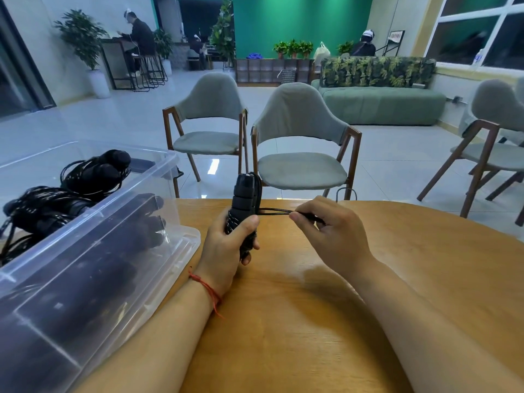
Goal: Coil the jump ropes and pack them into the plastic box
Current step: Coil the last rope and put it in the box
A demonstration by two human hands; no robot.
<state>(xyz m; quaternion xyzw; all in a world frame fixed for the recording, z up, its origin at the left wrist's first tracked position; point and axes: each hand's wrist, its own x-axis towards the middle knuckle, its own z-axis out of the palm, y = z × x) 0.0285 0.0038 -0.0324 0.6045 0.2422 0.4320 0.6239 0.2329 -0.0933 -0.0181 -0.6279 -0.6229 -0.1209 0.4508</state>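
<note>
Kept coiled black ropes [93,174] inside the clear plastic box [181,239], left on the table [312,321]. Gripped the jump rope handles [245,197] in the left hand [226,251] above the table, long axis near upright. Pinched the cord [273,211] in the right hand [331,228], stretched level rightward.

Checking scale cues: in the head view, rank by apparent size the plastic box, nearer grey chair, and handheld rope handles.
1. plastic box, though nearness inflates it.
2. nearer grey chair.
3. rope handles, gripped by the left hand.
</note>
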